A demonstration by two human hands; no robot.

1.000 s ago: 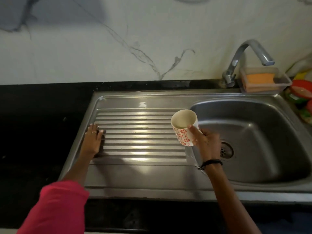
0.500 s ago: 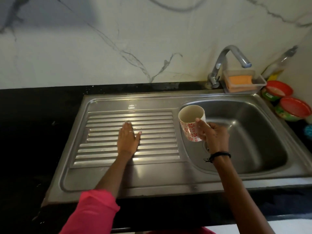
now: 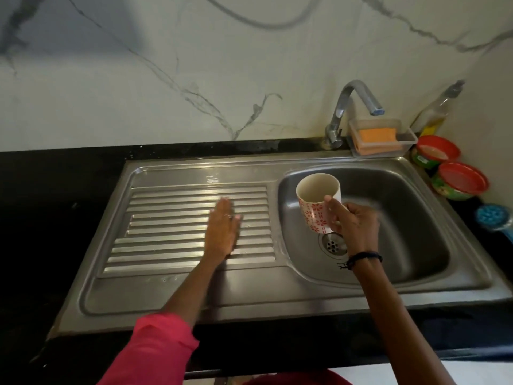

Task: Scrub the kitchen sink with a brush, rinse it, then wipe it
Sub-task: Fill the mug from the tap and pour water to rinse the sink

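A stainless steel sink has a basin [image 3: 410, 218] on the right and a ribbed drainboard [image 3: 166, 218] on the left. My right hand [image 3: 355, 226] holds a white mug with a red pattern [image 3: 317, 201] above the basin's left side, just over the drain [image 3: 333, 244]. The mug is tipped slightly and looks empty. My left hand [image 3: 222, 229] lies flat, fingers together, on the right part of the drainboard. The tap [image 3: 349, 109] stands behind the basin with no water running. A blue brush head [image 3: 494, 218] shows at the right edge.
A clear box with an orange sponge [image 3: 377, 137] sits behind the basin beside the tap. Two red-lidded tubs [image 3: 460, 180] and a bottle [image 3: 435, 109] stand at the far right. Black countertop [image 3: 55, 190] surrounds the sink, with a marble wall behind.
My left hand has slid rightward across the drainboard ribs. My right hand has carried the mug right, from the basin's left edge to above the drain. The camera view has shifted left.
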